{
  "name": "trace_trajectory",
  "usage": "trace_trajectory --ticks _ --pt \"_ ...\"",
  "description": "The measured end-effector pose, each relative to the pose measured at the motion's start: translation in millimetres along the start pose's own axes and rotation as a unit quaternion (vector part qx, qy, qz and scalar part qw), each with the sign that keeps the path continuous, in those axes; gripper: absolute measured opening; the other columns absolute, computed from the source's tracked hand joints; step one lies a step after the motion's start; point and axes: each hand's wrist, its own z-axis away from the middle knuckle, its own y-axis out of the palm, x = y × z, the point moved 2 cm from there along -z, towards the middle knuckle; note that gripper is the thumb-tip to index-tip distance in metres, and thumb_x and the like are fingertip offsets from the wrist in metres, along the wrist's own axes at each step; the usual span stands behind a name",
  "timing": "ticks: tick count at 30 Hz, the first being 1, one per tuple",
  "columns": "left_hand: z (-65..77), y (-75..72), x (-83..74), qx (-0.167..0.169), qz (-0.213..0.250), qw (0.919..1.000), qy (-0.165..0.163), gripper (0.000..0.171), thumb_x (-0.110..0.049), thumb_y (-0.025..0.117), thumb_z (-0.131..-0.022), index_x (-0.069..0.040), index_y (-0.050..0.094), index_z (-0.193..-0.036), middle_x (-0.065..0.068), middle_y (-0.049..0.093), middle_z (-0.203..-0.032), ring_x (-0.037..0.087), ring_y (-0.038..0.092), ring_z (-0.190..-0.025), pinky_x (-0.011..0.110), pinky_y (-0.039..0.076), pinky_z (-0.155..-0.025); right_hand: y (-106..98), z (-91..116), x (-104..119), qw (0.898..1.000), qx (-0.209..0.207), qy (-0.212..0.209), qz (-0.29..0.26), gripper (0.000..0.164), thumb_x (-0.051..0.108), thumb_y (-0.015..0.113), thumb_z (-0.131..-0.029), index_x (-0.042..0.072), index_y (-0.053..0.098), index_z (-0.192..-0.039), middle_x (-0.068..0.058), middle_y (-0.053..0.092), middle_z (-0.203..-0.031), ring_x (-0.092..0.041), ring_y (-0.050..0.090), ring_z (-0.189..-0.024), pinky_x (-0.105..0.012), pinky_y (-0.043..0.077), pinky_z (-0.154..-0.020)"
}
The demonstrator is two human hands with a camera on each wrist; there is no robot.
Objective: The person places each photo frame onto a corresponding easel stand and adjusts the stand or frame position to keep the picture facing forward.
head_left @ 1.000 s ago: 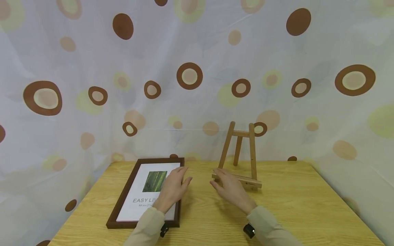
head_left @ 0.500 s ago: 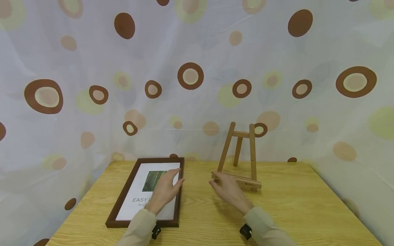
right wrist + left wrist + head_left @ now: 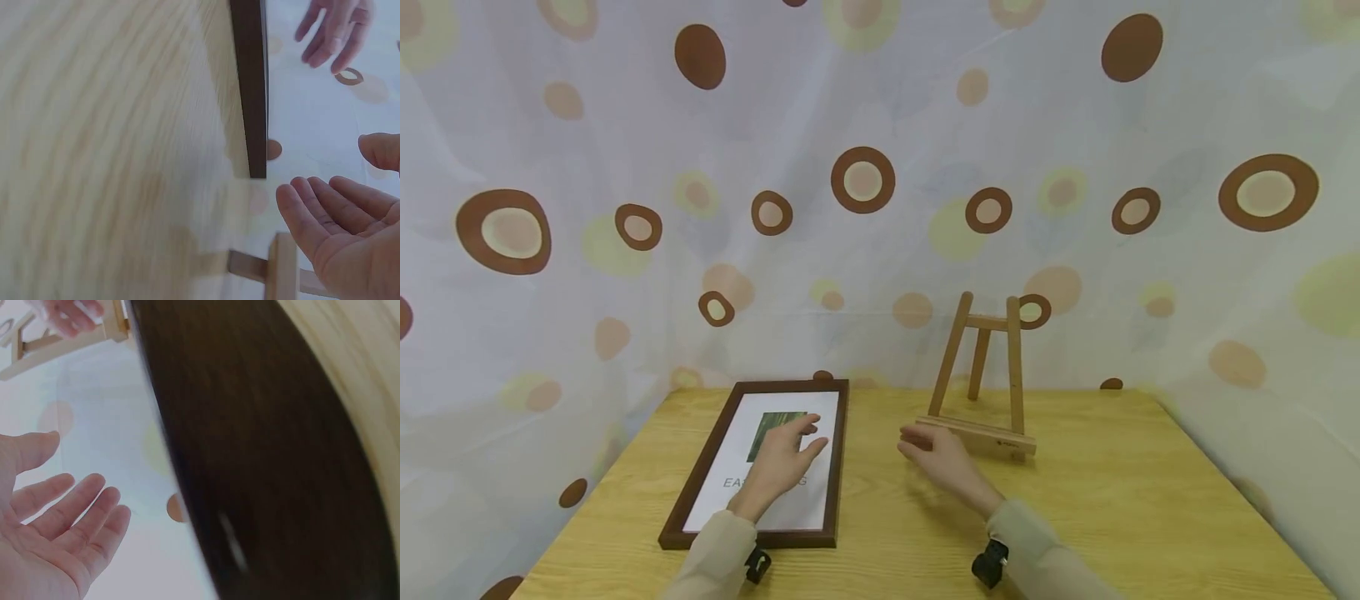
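Note:
A brown picture frame (image 3: 790,539) lies flat on the left of the table, with a white insert bearing a green picture and printed letters. My left hand (image 3: 778,461) hovers over it, fingers loosely bent and thumb apart, holding nothing. Further right stands a small wooden easel (image 3: 1015,375) with a front ledge (image 3: 981,433). My right hand (image 3: 946,457) is just in front of the ledge's left end, its fingers relaxed; it holds nothing. In the left wrist view the frame's dark edge (image 3: 237,425) passes close by the open palm. The right wrist view shows no object in the right palm (image 3: 350,250).
The wooden table (image 3: 1120,500) carries the frame and easel. A pale cloth with brown, beige and yellow-green circles (image 3: 862,181) hangs behind and at both sides. Dark devices are strapped at the left wrist (image 3: 758,566) and right wrist (image 3: 990,563).
My left hand has drawn back to the left and nearer over the frame. The right hand has shifted slightly left and nearer, off the ledge's end. Frame and easel stay put.

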Motion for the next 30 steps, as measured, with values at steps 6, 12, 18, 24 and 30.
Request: trace_trajectory --ticks 6,12,18,24,30 --pt "1.8 -14.7 18.5 0.004 0.033 0.9980 -0.053 0.035 -0.019 0.069 -0.092 -0.003 0.066 -0.123 0.014 0.072 -0.108 0.027 0.070 -0.097 0.041 0.058 -0.085 8.2 -0.8 1.4 0.991 0.053 0.039 -0.112 0.045 0.022 0.058 -0.100 -0.006 0.053 -0.135 -0.029 0.053 -0.136 -0.037 0.058 -0.119 -0.044 0.055 -0.092" --pt "5.5 -31.5 37.9 0.001 0.045 0.9940 -0.100 0.032 -0.018 0.068 -0.092 -0.001 0.068 -0.119 0.012 0.072 -0.107 0.027 0.069 -0.099 0.043 0.056 -0.089 16.0 -3.0 3.6 0.977 0.086 0.068 -0.185 0.049 0.017 0.053 -0.102 -0.014 0.044 -0.138 -0.033 0.049 -0.138 -0.040 0.058 -0.119 -0.045 0.054 -0.096" --pt "12.5 -44.3 51.2 0.017 0.036 0.9937 -0.105 0.029 -0.019 0.066 -0.094 -0.003 0.069 -0.119 0.011 0.072 -0.108 0.028 0.067 -0.101 0.046 0.054 -0.090 26.9 -3.8 0.6 0.968 0.093 0.093 -0.215 0.049 0.014 0.055 -0.100 -0.014 0.044 -0.138 -0.032 0.052 -0.136 -0.033 0.063 -0.113 -0.044 0.054 -0.095" --pt "14.4 -52.2 70.1 0.034 0.106 0.9828 -0.147 0.033 -0.018 0.064 -0.096 0.001 0.065 -0.123 0.015 0.071 -0.112 0.025 0.068 -0.100 0.039 0.058 -0.085 34.4 -1.2 0.6 0.965 0.098 0.096 -0.222 0.048 0.013 0.056 -0.100 -0.015 0.045 -0.137 -0.033 0.054 -0.134 -0.036 0.063 -0.113 -0.043 0.055 -0.093" --pt "18.9 -62.4 89.8 0.030 0.166 0.9631 -0.209 0.037 -0.015 0.061 -0.097 0.007 0.060 -0.127 0.023 0.067 -0.117 0.025 0.068 -0.099 0.039 0.059 -0.085 40.0 1.5 2.1 0.961 0.111 0.114 -0.228 0.049 0.014 0.057 -0.099 -0.015 0.045 -0.137 -0.031 0.056 -0.132 -0.034 0.064 -0.112 -0.041 0.056 -0.092"
